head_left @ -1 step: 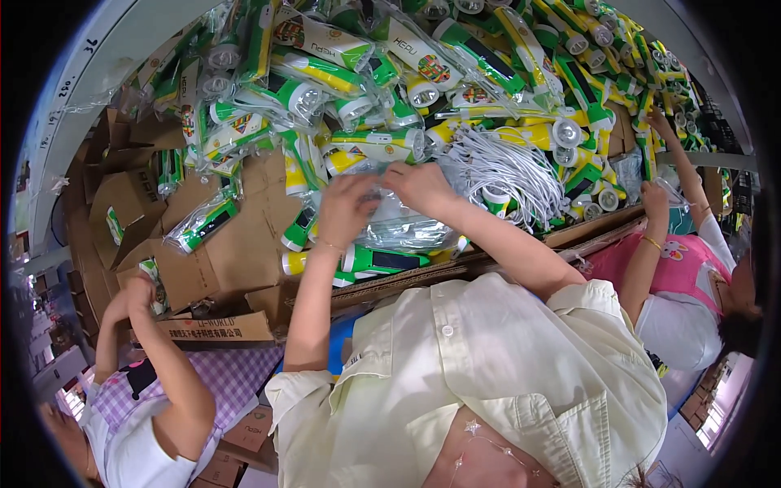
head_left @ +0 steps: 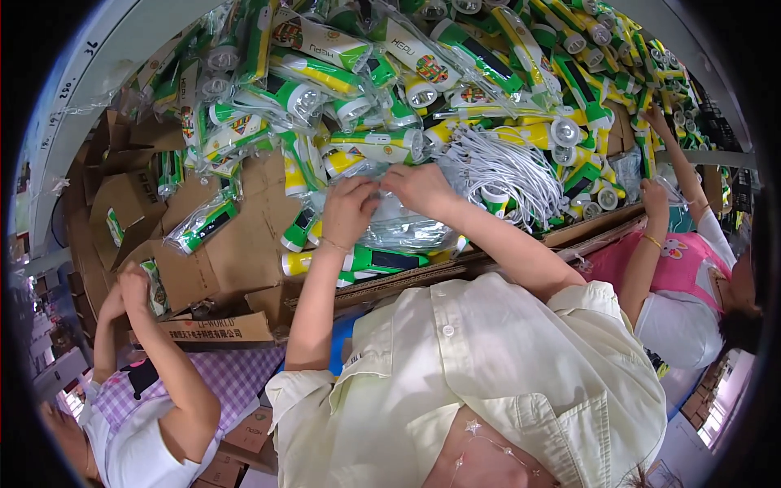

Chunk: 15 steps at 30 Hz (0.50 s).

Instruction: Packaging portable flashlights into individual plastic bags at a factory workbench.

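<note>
Both of my hands meet over a stack of clear plastic bags (head_left: 411,234) in the middle. The fingers of my left hand (head_left: 350,210) are bent and pinched at the upper edge of a bag. Close beside it, my right hand (head_left: 421,191) pinches the same bag edge, its fingertips nearly touching the left ones. Exactly how the thin film sits between the fingers is hard to make out. Right of my right hand lies a bundle of white cables (head_left: 508,175). Below the bags rests a green and yellow flashlight (head_left: 386,260) with a dark panel.
Bagged green, yellow and white flashlights (head_left: 325,77) are heaped across the far side. Cardboard (head_left: 260,203) and an opened carton (head_left: 215,328) lie at left. One co-worker's hands (head_left: 130,289) work there; another co-worker's hand (head_left: 653,199) reaches in at right. A metal frame (head_left: 73,98) borders the left.
My left hand has shifted slightly right, closer to my right hand, which stays nearly still. The left co-worker's hands have risen a little.
</note>
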Motion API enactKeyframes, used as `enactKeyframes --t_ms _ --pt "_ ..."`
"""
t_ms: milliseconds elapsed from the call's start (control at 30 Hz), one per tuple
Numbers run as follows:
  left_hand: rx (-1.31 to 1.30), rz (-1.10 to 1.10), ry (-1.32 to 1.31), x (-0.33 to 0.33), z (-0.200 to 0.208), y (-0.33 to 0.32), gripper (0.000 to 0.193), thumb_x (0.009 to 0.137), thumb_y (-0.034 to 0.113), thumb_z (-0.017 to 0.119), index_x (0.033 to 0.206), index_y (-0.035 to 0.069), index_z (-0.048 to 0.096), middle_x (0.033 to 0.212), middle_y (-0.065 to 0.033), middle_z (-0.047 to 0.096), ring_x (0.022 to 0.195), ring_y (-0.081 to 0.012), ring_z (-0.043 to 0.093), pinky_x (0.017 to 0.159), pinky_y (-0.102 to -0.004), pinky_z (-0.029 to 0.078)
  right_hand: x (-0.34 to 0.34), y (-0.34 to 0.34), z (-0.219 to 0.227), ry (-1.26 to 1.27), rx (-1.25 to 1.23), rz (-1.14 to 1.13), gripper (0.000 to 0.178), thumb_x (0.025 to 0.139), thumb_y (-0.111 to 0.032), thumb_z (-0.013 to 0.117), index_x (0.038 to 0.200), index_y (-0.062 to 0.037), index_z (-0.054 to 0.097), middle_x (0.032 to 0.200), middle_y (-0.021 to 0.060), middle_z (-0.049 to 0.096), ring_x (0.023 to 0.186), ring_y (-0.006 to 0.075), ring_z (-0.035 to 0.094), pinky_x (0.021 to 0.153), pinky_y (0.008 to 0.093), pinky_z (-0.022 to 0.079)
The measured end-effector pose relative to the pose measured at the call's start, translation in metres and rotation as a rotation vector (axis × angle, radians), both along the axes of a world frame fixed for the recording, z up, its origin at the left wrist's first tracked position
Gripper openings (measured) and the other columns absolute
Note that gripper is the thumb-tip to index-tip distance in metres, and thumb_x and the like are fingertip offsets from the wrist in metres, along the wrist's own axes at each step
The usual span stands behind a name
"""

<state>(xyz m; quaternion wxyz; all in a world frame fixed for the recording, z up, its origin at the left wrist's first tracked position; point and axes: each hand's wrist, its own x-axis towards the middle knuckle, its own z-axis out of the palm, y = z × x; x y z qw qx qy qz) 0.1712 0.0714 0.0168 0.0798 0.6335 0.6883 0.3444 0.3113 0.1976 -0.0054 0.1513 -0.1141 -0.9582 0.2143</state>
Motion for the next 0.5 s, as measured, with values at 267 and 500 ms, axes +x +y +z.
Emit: enactKeyframes --t_ms 267,500 --pt "-0.187 0.147 -0.356 0.029 0.051 0.005 0.009 0.072 0.005 0.068 0.080 0.001 0.065 0.076 -0.0093 0.062 0.066 -0.0229 0.060 0.058 -0.0308 0.046 0.029 0.004 0.062 0.238 -0.169 0.024 0.008 0.076 -0.012 0.063 0.084 -0.0142 0.064 0.076 0.0025 0.057 0.063 0.0246 0.060 0.051 0.0348 0.048" --pt "-0.223 0.101 -0.133 0.048 0.062 -0.012 0.011 0.073 0.006 0.067 0.079 0.000 0.061 0.075 -0.0089 0.061 0.070 -0.0241 0.059 0.064 -0.0316 0.046 0.053 0.017 0.100 -0.259 -0.091 0.259 0.031 0.068 -0.007 0.061 0.098 -0.0148 0.061 0.084 0.0074 0.059 0.076 0.0294 0.061 0.061 0.0411 0.049"
